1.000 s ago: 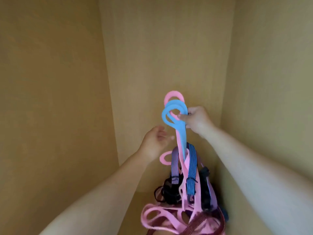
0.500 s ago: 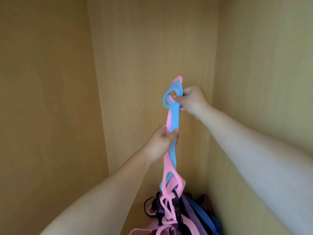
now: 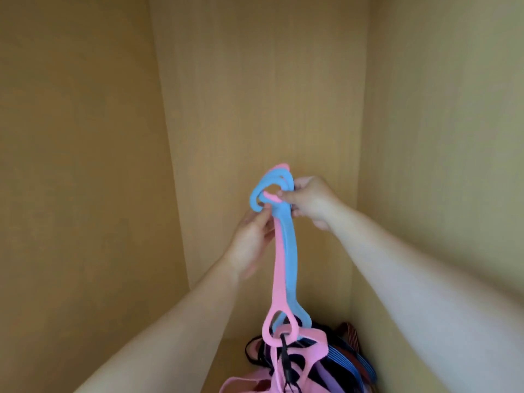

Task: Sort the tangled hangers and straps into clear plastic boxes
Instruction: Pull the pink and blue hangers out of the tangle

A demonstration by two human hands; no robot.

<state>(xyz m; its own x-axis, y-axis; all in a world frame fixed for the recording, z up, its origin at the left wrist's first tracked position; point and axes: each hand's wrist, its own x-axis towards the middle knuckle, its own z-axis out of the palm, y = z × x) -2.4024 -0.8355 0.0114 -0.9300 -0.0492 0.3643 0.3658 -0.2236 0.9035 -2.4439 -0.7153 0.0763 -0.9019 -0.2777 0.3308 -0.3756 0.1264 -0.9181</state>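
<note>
right hand pinches the top loops of a blue hanger and a pink hanger between thumb and curled fingers, holding them up in front of the wooden back wall. left hand reaches up from the lower left, its fingertips closed on the pink hanger's neck just beneath the loops. both hangers hang down as long flat strips lying against each other, pink on the left and blue on the right. their lower loops end in the tangle at the bottom of the view. a black strap runs through the pink hanger's lower loop. the tangle also holds more pink loops, black cords, blue striped straps, purple straps and a reddish-brown striped strap. it is heaped on the cupboard floor, close to the right side wall. both bare forearms enter from the lower edge.
</note>
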